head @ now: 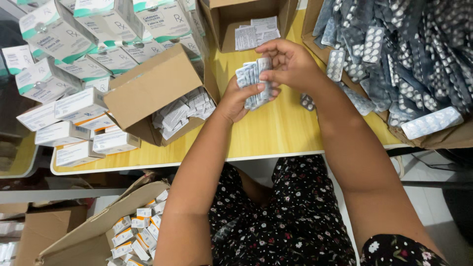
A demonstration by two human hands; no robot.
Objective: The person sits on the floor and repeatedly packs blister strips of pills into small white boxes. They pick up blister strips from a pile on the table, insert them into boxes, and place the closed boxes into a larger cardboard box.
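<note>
My left hand point(235, 102) holds a stack of silver blister strips point(254, 83) upright above the yellow table point(276, 130). My right hand point(290, 63) reaches over the top of the stack, thumb and fingertips pinching the strips' upper edge. Both hands are close together over the middle of the table. A loose blister strip point(307, 102) lies on the table just right of my hands.
A tipped cardboard box of folded paper leaflets point(183, 111) lies left of my hands; another leaflet box point(256, 30) stands behind. White-and-green cartons point(81, 44) pile at the left. A large heap of blister strips point(404, 54) fills a box at the right. A floor box holds small cartons point(135, 234).
</note>
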